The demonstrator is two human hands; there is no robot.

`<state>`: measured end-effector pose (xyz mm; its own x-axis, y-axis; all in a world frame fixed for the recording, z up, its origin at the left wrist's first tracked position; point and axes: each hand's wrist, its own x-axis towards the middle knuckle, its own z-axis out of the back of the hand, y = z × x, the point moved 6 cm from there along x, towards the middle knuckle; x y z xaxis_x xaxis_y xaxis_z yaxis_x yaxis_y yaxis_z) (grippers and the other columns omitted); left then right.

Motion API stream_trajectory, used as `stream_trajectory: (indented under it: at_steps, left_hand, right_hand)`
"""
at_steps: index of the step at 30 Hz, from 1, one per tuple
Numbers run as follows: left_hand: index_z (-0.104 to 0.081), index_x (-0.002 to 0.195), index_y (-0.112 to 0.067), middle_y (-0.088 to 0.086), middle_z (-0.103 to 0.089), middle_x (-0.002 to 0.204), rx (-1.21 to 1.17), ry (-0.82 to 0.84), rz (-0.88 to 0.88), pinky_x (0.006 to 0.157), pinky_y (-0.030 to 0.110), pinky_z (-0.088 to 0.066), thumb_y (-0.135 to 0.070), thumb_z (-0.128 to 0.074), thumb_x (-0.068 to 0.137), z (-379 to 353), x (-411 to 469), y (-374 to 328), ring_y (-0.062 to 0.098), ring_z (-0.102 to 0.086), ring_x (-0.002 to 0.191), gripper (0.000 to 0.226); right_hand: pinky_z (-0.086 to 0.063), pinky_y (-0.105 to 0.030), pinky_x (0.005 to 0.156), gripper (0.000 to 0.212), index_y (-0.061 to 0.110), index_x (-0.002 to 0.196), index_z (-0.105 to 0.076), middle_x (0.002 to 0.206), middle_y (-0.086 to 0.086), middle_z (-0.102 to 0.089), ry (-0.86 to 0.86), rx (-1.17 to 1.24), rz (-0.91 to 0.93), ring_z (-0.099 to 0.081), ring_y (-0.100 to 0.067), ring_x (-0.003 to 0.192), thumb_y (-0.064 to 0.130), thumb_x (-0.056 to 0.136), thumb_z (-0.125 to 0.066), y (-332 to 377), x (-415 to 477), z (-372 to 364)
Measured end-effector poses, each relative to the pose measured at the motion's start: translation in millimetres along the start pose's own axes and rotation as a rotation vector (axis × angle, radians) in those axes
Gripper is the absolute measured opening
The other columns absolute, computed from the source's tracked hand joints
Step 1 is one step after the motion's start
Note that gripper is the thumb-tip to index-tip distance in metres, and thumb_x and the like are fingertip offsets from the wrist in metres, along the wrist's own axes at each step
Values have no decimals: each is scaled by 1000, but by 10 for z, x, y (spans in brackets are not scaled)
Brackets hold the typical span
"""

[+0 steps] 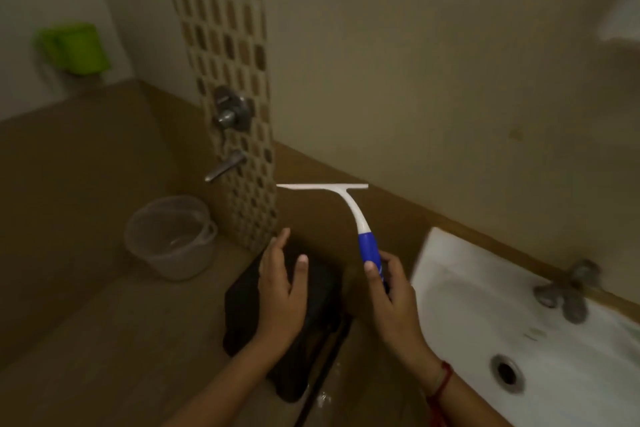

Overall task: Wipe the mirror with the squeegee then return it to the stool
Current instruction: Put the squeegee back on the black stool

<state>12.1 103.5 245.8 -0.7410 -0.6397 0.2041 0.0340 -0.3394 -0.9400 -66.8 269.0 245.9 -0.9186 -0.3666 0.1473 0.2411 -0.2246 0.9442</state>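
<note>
Dim, warm-yellow light overall. Motion blur softens the sink (540, 315), green cup (74, 48) and bucket (169, 236). Wide-angle bending at frame edges. Corners darker.

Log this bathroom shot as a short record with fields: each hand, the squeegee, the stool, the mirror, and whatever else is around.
right hand: grips the squeegee by its blue handle
squeegee: held in the air, white blade on top, roughly level
left hand: open, fingers spread, over the stool; contact unclear
stool: dark, on the floor left of the sink
mirror: not in view
left of stool: translucent bucket under the wall tap
far left: green mug
</note>
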Motion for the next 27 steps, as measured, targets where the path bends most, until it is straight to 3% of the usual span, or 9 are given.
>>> stream_trajectory:
  at_steps: [5,8,12,14,18,22,27]
  left_hand:
    - [-30,136,-37,-15,-35,140,123,-22,129,112,45,-29,-38,-44,92,144,5,596,11,-28,136,46]
    - [-35,139,-23,-6,-37,144,223,9,154,112,47,-29,-28,-48,94,161,38,956,14,-28,137,47]
    - [-34,139,-19,-1,-38,146,324,50,186,114,41,-25,-25,-49,94,145,70,1417,9,-21,136,48]
    - [-35,139,-16,2,-38,146,393,66,188,113,35,-22,-24,-50,93,146,99,1653,9,-21,135,49]
    - [-30,141,-15,3,-34,149,576,193,221,112,31,-18,-30,-47,95,99,228,2190,16,-19,141,51]
    - [-18,145,-21,-3,-21,154,765,382,227,114,37,-14,-40,-37,96,-23,446,2619,12,-7,143,56]
    - [-21,145,-21,-3,-24,153,775,334,244,115,41,-16,-40,-39,95,-87,595,2974,13,-8,143,56]
  right_hand:
    - [-49,-14,63,34,30,114,-52,95,8,-63,139,-5,-192,-61,2,81,50,87,-44,-519,167,-530]
    - [-49,-13,66,28,31,112,-51,95,10,-63,189,-36,-271,-60,4,84,46,89,-47,-842,284,-801]
    - [-54,-34,78,32,23,115,-50,92,8,-61,244,-108,-379,-62,-8,86,34,87,-58,-1327,463,-1102]
    - [-54,-37,80,35,16,120,-48,94,5,-61,282,-176,-411,-62,-11,86,29,88,-58,-1579,559,-1248]
    - [-54,-30,67,31,16,117,-44,92,-3,-64,341,-400,-418,-63,-14,79,33,92,-51,-2091,702,-1530]
    - [-42,-16,47,27,21,114,-41,74,6,-58,404,-581,-449,-57,-4,63,39,93,-45,-2543,694,-1765]
    - [-55,-33,64,25,20,109,-42,84,1,-60,392,-585,-456,-61,-11,73,39,93,-44,-2877,718,-2050]
